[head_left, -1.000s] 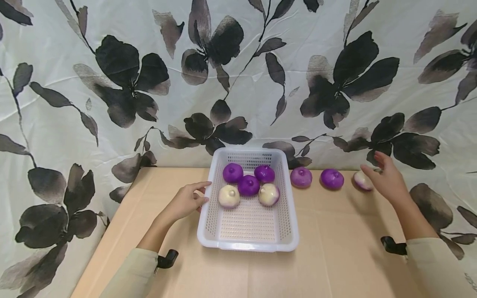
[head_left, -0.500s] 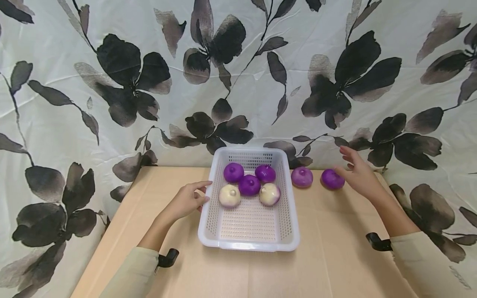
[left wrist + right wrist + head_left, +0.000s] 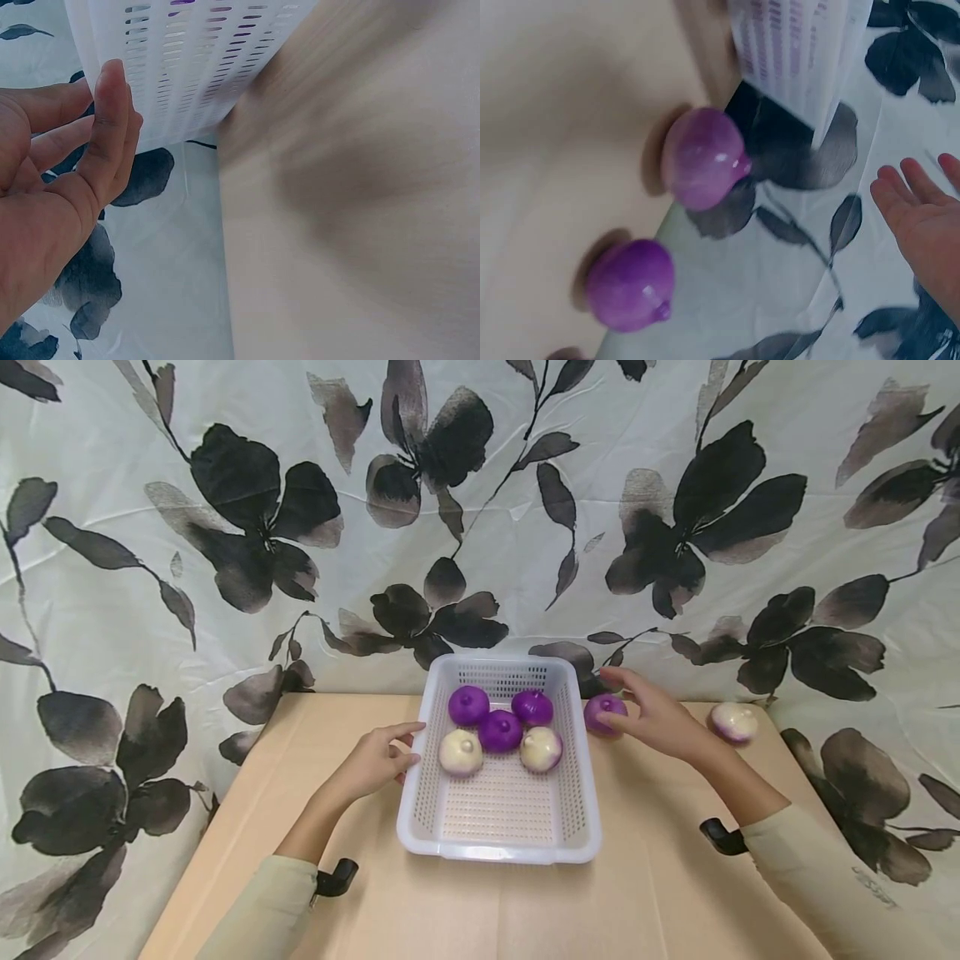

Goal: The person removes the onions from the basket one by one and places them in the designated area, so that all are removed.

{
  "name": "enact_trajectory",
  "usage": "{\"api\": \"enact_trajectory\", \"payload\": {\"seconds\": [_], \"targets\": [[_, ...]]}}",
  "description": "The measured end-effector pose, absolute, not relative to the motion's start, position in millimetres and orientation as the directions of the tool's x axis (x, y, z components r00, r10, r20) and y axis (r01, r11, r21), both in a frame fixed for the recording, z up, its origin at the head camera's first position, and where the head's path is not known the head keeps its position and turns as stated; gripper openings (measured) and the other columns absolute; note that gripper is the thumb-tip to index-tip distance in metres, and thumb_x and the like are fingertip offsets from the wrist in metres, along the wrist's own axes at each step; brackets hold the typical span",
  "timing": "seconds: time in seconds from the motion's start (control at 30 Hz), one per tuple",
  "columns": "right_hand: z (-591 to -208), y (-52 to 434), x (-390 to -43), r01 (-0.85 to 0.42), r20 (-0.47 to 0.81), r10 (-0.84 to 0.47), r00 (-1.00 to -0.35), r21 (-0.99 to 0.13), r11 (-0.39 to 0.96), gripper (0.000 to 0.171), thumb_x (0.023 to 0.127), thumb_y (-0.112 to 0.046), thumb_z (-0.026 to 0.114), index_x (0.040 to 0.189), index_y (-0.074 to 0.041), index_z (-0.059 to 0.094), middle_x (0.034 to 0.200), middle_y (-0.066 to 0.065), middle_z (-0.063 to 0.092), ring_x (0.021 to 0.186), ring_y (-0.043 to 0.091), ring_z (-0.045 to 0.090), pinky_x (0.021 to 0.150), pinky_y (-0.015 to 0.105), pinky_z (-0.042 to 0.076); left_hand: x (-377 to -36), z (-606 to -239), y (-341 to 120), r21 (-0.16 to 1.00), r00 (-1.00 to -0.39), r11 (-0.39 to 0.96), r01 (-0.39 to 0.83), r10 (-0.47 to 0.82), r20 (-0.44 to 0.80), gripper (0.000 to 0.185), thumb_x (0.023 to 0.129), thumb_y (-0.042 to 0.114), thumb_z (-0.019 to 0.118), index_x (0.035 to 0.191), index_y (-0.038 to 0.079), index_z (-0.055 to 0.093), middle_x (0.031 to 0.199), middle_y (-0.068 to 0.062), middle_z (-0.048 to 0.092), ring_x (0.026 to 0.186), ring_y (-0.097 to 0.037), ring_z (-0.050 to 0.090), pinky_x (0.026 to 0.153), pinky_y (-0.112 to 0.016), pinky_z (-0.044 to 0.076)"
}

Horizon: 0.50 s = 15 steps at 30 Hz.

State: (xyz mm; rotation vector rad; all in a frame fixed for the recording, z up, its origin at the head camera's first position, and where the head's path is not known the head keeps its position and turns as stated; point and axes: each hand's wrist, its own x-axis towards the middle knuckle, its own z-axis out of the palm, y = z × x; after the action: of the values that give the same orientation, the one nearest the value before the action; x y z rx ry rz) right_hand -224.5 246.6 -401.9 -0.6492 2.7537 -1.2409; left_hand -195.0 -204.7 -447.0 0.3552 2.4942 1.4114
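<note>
A white perforated plastic basket [image 3: 498,810] stands in the middle of the table, holding three purple onions [image 3: 500,731] and two whitish onions [image 3: 461,752]. My left hand [image 3: 381,760] holds the basket's left rim between thumb and fingers; the left wrist view shows its fingertips [image 3: 112,79] against the slotted wall. To the right of the basket sits a pinkish-purple onion [image 3: 602,714]. Over it reaches my right hand [image 3: 656,717], thumb and fingers spread apart. A darker purple onion [image 3: 630,285] stands beside the pinkish one in the right wrist view; in the head view the hand hides it.
A white-and-purple onion [image 3: 733,723] sits at the table's far right, beyond the right forearm. Behind the table [image 3: 660,893] hangs a white cloth [image 3: 555,602] with dark flowers, close to the back edge. Both wrists carry black camera mounts.
My right hand has moved left along the row, from the white-and-purple onion past the darker purple one to the pinkish one beside the basket. The left hand and basket stay put.
</note>
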Motion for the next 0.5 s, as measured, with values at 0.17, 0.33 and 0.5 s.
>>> {"api": "enact_trajectory", "payload": {"seconds": [0.17,0.33,0.5], "targets": [[-399,224,-229,-0.378,0.081,-0.465,-0.882,-0.711,0.593,0.079,0.093,-0.033,0.078,0.156,-0.008,0.039,0.160,0.017,0.043,0.143,0.041,0.046,0.119,0.064,0.036,-196,-446,-204,0.861,-0.940,0.501,0.086,0.328,-0.097,0.056,0.096,-0.005,0.063,0.149,-0.003,0.049,0.119,-0.028,0.059,0.071,-0.018,0.068,0.065,-0.050,0.065],[-400,199,-235,-0.431,0.047,-0.526,-0.849,-0.638,0.638,0.077,0.092,-0.030,0.079,0.155,-0.006,0.042,0.157,0.016,0.046,0.142,0.040,0.047,0.115,0.061,0.045,-196,-448,-205,0.868,-0.940,0.491,0.079,0.327,-0.099,0.056,0.096,-0.004,0.064,0.150,-0.003,0.049,0.120,-0.028,0.059,0.071,-0.018,0.068,0.064,-0.048,0.065],[-408,179,-241,-0.459,-0.004,-0.569,-0.822,-0.587,0.667,0.072,0.090,-0.025,0.080,0.151,-0.003,0.047,0.151,0.019,0.053,0.140,0.038,0.051,0.117,0.058,0.044,-195,-449,-205,0.871,-0.938,0.484,0.082,0.332,-0.096,0.056,0.096,-0.003,0.064,0.150,-0.004,0.049,0.119,-0.027,0.059,0.070,-0.018,0.068,0.061,-0.042,0.065]]}}
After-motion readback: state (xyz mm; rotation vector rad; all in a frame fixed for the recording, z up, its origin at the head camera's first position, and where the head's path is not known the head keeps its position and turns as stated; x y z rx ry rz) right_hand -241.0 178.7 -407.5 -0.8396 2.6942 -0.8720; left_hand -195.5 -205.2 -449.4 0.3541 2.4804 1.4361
